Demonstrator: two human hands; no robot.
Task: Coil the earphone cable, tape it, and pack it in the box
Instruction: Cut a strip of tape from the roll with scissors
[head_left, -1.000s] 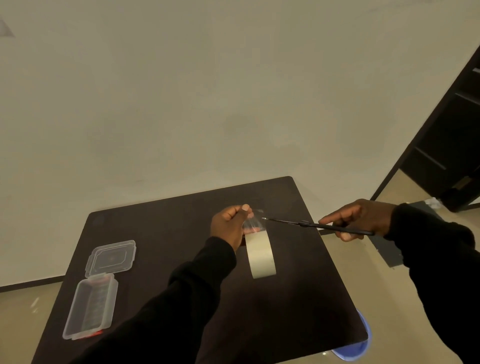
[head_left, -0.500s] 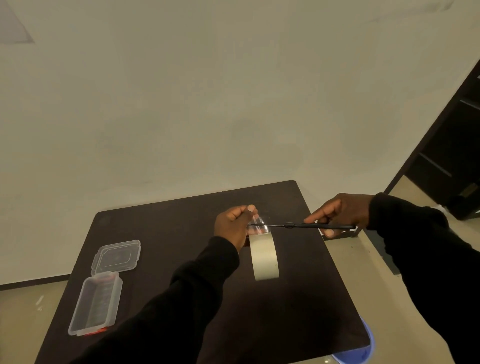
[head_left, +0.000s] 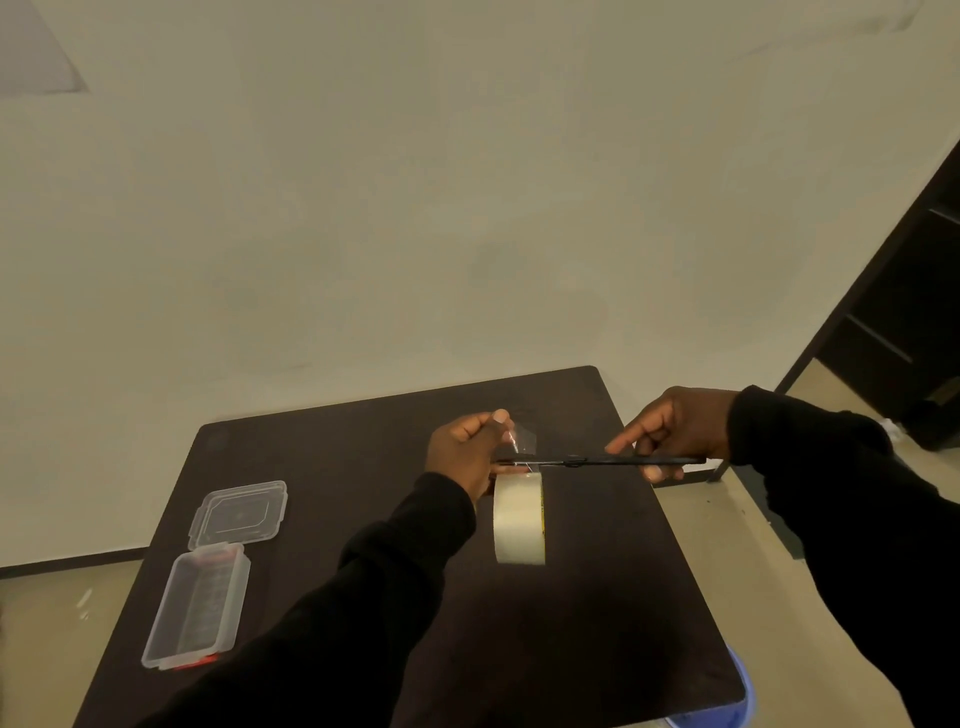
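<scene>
— Above the dark table (head_left: 322, 467), what has the left hand (head_left: 462, 452) got hold of?

— Its thumb and fingers are pinched closed on a clear strip of tape (head_left: 522, 439) pulled up from the tape roll (head_left: 518, 519). The roll hangs on edge below that hand, above the tabletop.

— And the right hand (head_left: 675, 426)?

— It is wrapped closed around the handles of black scissors (head_left: 597, 460), with the index finger pointing along them. The scissors lie level, and their tips reach the strip just above the roll, right beside the left hand's fingers. How far apart the blades are cannot be told.

— Where is the box?

— A clear plastic box (head_left: 200, 605) sits near the table's left edge, well apart from both hands, with its lid (head_left: 241, 514) lying flat just beyond it. Something dark with a bit of red shows through the box's wall; whether that is the earphone cable cannot be told.
</scene>
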